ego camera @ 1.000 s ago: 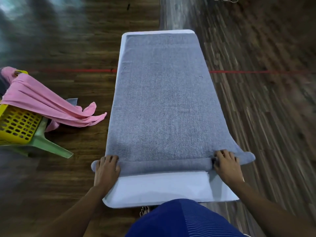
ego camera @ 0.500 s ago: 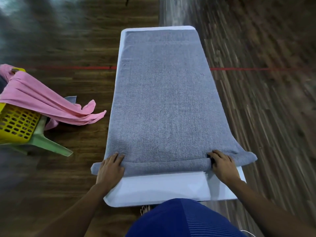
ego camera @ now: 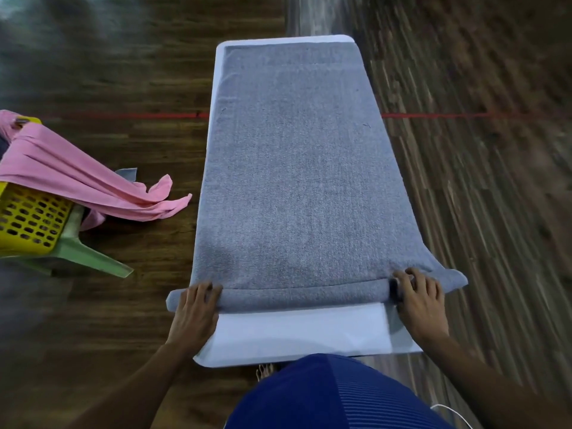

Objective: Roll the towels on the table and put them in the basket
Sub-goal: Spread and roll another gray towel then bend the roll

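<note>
A person stands at the near end of a long white rectangular table point(ego camera: 297, 332), both hands on a grey terry-cloth towel point(ego camera: 294, 168) that lies flat along nearly the whole tabletop. The towel's long axis runs straight away from the person. Its near end is already turned into a low rolled edge point(ego camera: 303, 297) that lies across the table's width, with a bare strip of table between it and the person.

The left hand point(ego camera: 193, 311) sits at the table's left edge and the right hand point(ego camera: 421, 301) at its right edge. Each has its fingers curled over the top of the rolled edge, gripping it, and each roll end pokes out a little past the table's side. The hands are level with each other, neither nearer the work. The unrolled cloth lies directly beyond the fingertips, so the next move appears to be an even push forward along the table's length. An uneven push would likely skew the roll.

On the dark wooden plank floor point(ego camera: 130, 305) to the left of the table, a yellow perforated plastic basket point(ego camera: 28, 224) rests on a pale green plastic stool point(ego camera: 93, 258). A pink cloth point(ego camera: 77, 181) drapes over it and trails toward the table. A red line point(ego camera: 123, 115) crosses the floor on both sides of the table. A blue ribbed garment point(ego camera: 325, 394) fills the view below the table's near edge. No brand, label or writing is legible anywhere.
</note>
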A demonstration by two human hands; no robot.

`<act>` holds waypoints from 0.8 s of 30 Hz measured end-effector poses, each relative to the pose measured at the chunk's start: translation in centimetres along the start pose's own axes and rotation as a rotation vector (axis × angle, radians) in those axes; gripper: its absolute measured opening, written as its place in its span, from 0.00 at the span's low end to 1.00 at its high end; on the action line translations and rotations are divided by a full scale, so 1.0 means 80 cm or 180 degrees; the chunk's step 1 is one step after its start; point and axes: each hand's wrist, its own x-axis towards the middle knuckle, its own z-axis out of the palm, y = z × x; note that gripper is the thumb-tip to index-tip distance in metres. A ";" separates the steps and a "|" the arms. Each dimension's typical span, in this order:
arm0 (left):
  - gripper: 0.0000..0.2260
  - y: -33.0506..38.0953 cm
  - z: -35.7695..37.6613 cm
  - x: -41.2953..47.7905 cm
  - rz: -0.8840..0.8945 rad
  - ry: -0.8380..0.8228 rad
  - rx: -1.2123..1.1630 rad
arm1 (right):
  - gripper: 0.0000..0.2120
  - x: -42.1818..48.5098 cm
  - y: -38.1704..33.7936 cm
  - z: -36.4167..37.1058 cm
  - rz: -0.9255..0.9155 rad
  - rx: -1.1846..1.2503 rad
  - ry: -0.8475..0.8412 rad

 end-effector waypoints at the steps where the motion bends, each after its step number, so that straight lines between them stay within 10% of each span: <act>1: 0.17 0.002 0.004 -0.001 0.0028 0.0032 0.0033 | 0.31 0.000 -0.001 -0.001 -0.0017 -0.0020 0.0038; 8: 0.26 0.014 0.013 -0.006 -0.0146 -0.0259 -0.0216 | 0.21 0.007 -0.002 0.002 -0.0246 0.0227 -0.0076; 18: 0.09 0.002 -0.022 0.044 -0.0487 -0.0768 -0.0767 | 0.11 0.043 0.016 -0.020 0.0013 0.0094 -0.1142; 24: 0.08 0.015 -0.018 0.046 -0.0799 0.0536 -0.0575 | 0.06 0.027 0.015 -0.012 -0.0085 0.0499 0.0301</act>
